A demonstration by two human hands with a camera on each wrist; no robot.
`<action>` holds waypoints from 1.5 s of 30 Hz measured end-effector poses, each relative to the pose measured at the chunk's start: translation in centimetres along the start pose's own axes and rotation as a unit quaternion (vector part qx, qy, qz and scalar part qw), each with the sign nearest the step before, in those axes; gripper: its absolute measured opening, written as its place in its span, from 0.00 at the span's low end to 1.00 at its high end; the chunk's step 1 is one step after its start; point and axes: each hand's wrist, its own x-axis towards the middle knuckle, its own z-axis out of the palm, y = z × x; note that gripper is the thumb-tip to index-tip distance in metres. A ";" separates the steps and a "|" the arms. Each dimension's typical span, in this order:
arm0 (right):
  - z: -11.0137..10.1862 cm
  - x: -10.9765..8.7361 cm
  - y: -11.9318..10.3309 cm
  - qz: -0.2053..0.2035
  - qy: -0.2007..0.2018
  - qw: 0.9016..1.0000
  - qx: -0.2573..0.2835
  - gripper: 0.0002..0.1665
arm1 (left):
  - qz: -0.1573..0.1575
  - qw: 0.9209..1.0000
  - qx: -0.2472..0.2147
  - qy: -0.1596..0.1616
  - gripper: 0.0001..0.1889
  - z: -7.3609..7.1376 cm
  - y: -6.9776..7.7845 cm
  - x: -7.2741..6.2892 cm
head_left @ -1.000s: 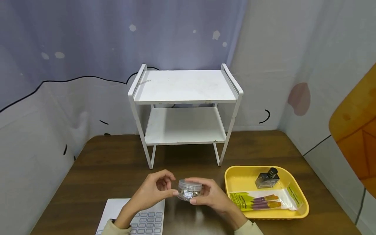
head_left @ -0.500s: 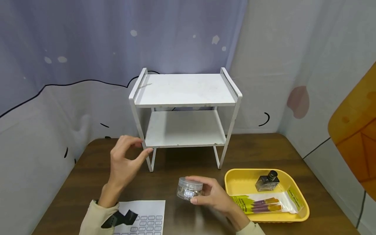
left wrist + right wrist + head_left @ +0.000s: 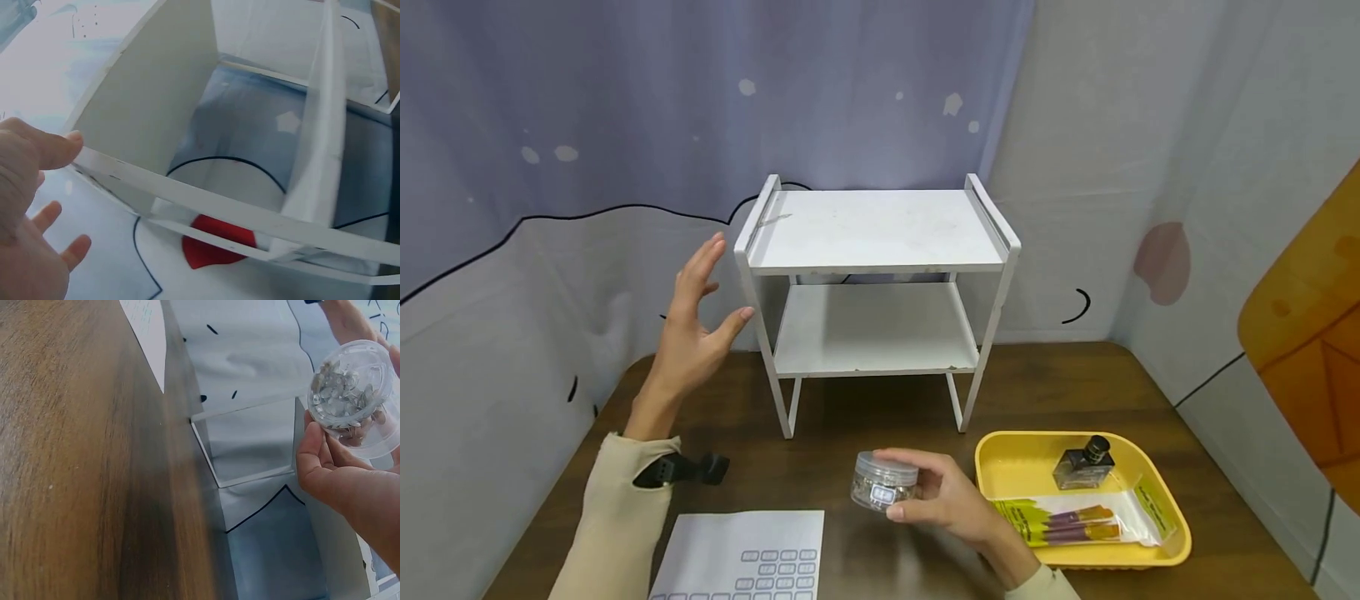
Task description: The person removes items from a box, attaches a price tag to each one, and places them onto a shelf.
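Observation:
My right hand (image 3: 940,496) grips a small clear jar (image 3: 880,482) with a lid and a little printed label, held above the table in front of the shelf. Silvery bits fill part of the jar (image 3: 350,400) in the right wrist view. My left hand (image 3: 692,325) is raised beside the left end of a white two-tier shelf (image 3: 876,229), fingers spread and thumb apart, holding nothing. In the left wrist view the thumb of the left hand (image 3: 37,181) appears close to the shelf's frame (image 3: 187,194); whether it touches I cannot tell.
A yellow tray (image 3: 1180,533) at the right holds a dark glass bottle (image 3: 1084,465) and a packet of brushes (image 3: 1067,521). A white sheet of printed labels (image 3: 722,542) lies at the front left of the brown wooden table (image 3: 850,417). Patterned curtains (image 3: 625,100) surround the table.
My left hand has left the jar and risen up and to the left, its fingers spreading. My right hand keeps the jar in about the same place. More of the label sheet is uncovered.

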 end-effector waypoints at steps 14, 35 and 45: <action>-0.3 0.8 -0.3 0.013 0.004 1.000 -0.021 0.38 | 0.018 1.000 0.007 -0.022 0.37 0.0 -0.2 2.2; -1.7 5.8 -3.0 -0.069 0.027 0.987 -0.144 0.36 | 0.023 0.999 0.014 -0.027 0.37 0.2 -0.1 2.0; -3.1 9.1 -5.2 -0.044 0.043 0.979 -0.196 0.37 | 0.020 0.999 0.006 -0.031 0.37 0.5 -0.2 2.0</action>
